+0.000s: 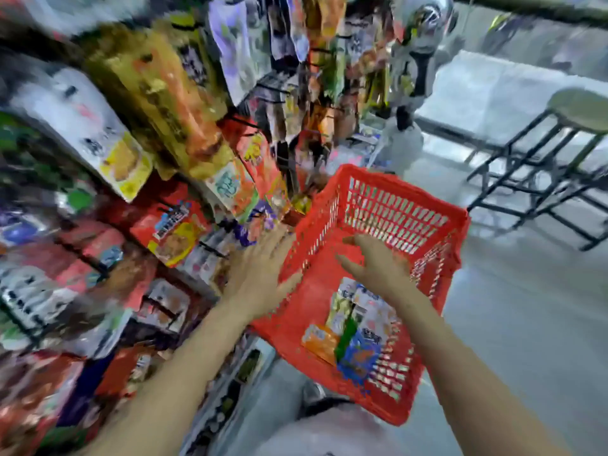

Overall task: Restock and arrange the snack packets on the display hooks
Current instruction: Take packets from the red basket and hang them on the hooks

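Note:
A red plastic basket [391, 205] sits in the middle of the view, with several snack packets [357, 327] lying at its near end. My left hand [260, 268] is spread flat with straight fingers against the basket's left wall. My right hand [375, 261] hovers inside the basket above the packets, fingers extended and holding nothing. Snack packets [174, 232] hang on the display hooks to the left. The whole view is motion-blurred.
The display rack [138, 133] fills the left half, crowded with hanging bags. A round stool with black metal legs [559, 149] stands at the right on the pale floor [526, 307]. My foot [312, 393] shows below the basket.

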{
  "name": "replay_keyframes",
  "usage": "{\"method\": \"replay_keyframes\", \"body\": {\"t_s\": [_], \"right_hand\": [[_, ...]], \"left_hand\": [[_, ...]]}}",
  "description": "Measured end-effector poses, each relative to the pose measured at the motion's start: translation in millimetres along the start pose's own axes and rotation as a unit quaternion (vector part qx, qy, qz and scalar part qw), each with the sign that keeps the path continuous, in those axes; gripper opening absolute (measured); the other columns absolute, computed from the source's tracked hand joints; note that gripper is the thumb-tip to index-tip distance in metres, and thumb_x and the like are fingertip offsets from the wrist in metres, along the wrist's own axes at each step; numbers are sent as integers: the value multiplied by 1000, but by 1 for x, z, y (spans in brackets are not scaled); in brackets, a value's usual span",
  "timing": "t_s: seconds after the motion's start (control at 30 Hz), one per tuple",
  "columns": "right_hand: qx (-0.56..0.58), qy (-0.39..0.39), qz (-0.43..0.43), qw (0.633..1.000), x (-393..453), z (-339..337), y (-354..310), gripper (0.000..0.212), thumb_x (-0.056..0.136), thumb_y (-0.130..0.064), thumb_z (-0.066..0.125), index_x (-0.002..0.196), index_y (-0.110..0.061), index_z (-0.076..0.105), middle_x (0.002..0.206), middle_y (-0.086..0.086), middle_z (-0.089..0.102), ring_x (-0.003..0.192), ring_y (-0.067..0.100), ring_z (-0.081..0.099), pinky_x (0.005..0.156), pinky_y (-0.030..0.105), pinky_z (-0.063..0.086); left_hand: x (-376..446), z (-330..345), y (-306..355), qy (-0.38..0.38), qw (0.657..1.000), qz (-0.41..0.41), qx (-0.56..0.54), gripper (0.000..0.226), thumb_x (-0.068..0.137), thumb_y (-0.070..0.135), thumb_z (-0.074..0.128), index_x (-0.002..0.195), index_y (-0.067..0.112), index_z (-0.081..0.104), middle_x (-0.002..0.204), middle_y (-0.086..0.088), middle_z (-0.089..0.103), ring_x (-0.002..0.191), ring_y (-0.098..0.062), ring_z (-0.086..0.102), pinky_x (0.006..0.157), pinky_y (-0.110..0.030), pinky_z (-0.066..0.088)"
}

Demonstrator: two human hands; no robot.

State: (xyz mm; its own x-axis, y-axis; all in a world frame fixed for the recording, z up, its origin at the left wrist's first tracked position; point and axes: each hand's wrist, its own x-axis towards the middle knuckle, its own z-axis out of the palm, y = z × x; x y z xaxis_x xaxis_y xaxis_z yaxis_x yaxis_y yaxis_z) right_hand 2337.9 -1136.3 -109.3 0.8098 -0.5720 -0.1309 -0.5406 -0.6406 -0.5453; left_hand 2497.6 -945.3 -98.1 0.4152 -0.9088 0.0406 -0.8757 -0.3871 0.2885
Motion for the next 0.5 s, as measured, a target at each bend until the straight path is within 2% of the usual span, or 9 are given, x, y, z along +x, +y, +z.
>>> {"method": "replay_keyframes", "body": {"t_s": [0.03, 0.1, 0.13, 0.2, 0.23, 0.3, 0.33, 0.43, 0.5], "right_hand": [[3, -39, 30, 999, 1, 14, 18, 53, 95, -43, 64, 137, -10, 56, 132, 10, 59, 125, 29, 54, 94, 25, 35], [26, -94, 79, 992, 3, 44, 43, 62, 92, -46, 68, 139, -9, 52, 135, 16, 56, 128, 34, 50, 103, 38, 37], [16, -107, 104, 989, 4, 55, 49, 66, 90, -49, 69, 141, -11, 50, 138, 17, 54, 131, 36, 47, 107, 42, 36], [-10, -119, 168, 978, 8, 85, 63, 78, 86, -58, 68, 146, -16, 42, 149, 16, 43, 141, 37, 36, 115, 47, 27], [-2, -113, 208, 972, 10, 97, 67, 85, 84, -63, 67, 148, -16, 37, 153, 16, 37, 145, 38, 30, 118, 50, 24], [33, -61, 296, 953, 13, 116, 73, 101, 76, -71, 66, 151, -16, 27, 157, 19, 27, 146, 43, 28, 117, 55, 27], [40, -41, 333, 941, 14, 121, 72, 106, 76, -69, 69, 155, -16, 22, 161, 20, 19, 145, 45, 27, 116, 56, 29], [79, -25, 365, 927, 16, 138, 73, 109, 83, -51, 76, 160, -13, 9, 165, 19, 0, 145, 44, 27, 110, 49, 35], [56, -42, 355, 932, 15, 147, 75, 104, 88, -54, 70, 161, -15, 7, 166, 18, -3, 145, 44, 28, 106, 48, 39]], "left_hand": [[2, 20, -1, -35, 999, -8, 0, 78, 96, 59, 46, 159, 17, 30, 167, -9, 24, 154, -27, 23, 121, -47, 25], [0, 48, -7, -87, 996, -26, 9, 87, 95, 61, 52, 162, 18, 17, 171, -6, 9, 157, -25, 12, 124, -43, 14], [-1, 56, -11, -91, 995, -29, 17, 91, 93, 64, 50, 163, 16, 17, 171, -6, 7, 157, -25, 11, 125, -43, 14], [-4, 65, -15, -90, 995, -39, 21, 95, 88, 69, 42, 161, 12, 21, 170, -8, 13, 155, -30, 18, 124, -47, 22], [-3, 65, -16, -92, 994, -49, 18, 94, 88, 68, 45, 161, 12, 23, 169, -9, 18, 153, -33, 22, 123, -49, 26], [3, 64, -13, -99, 993, -63, 11, 94, 88, 63, 61, 160, 14, 26, 165, -12, 27, 149, -38, 30, 119, -52, 30], [8, 63, -11, -93, 993, -65, 14, 94, 87, 62, 65, 160, 14, 28, 161, -15, 31, 146, -40, 34, 116, -52, 32], [29, 59, -12, -80, 995, -55, 32, 99, 85, 74, 52, 159, 13, 29, 144, -18, 44, 131, -38, 44, 106, -52, 41], [44, 57, -15, -87, 994, -46, 37, 102, 83, 80, 39, 159, 13, 27, 137, -16, 46, 126, -36, 44, 103, -51, 41]]}}
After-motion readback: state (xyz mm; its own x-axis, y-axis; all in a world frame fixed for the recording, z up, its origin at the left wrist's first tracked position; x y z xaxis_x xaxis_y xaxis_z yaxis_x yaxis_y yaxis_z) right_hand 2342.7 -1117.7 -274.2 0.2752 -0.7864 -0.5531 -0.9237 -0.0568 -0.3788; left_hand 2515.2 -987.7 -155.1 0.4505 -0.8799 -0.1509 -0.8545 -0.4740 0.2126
